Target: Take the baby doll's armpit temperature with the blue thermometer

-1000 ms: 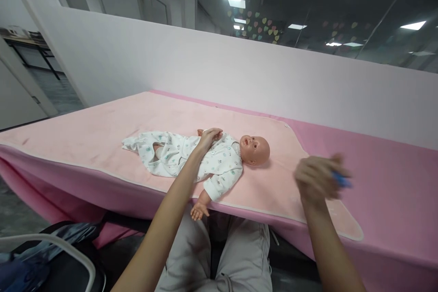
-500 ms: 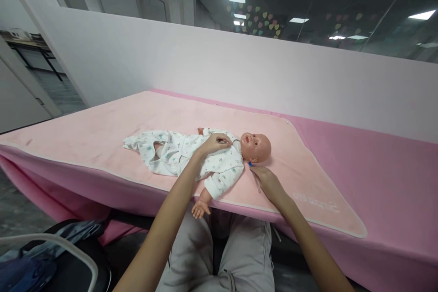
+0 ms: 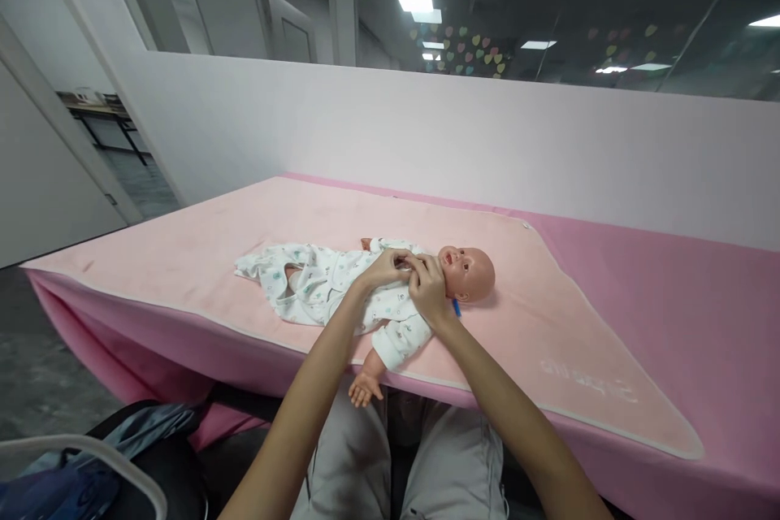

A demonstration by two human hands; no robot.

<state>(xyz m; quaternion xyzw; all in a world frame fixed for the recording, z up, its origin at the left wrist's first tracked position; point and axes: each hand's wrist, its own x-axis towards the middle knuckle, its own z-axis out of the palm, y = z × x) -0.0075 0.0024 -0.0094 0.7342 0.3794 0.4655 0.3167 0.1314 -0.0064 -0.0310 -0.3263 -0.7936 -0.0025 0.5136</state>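
A baby doll (image 3: pixel 472 275) lies on its back on the pale pink mat (image 3: pixel 548 325), its head to the right. It wears a white printed outfit (image 3: pixel 322 272). My left hand (image 3: pixel 387 268) rests on the doll's chest, fingers bent together near the collar. Beside it, my right hand (image 3: pixel 428 286) is at the doll's neck, its curled fingertips meeting those of my left hand. Whatever the fingers pinch is too small to make out. A small blue item (image 3: pixel 457 308) shows on the mat just below the doll's head.
Under the mat is a darker pink cloth (image 3: pixel 719 301). A white wall (image 3: pixel 426 130) with a window above stands behind the table. A chair (image 3: pixel 158 455) with dark fabric on it is at the lower left. The doll's near arm hangs over the table's front edge.
My right hand has moved up and left from the mat beside the doll's head to its collar, meeting my left hand. The view has shifted slightly.
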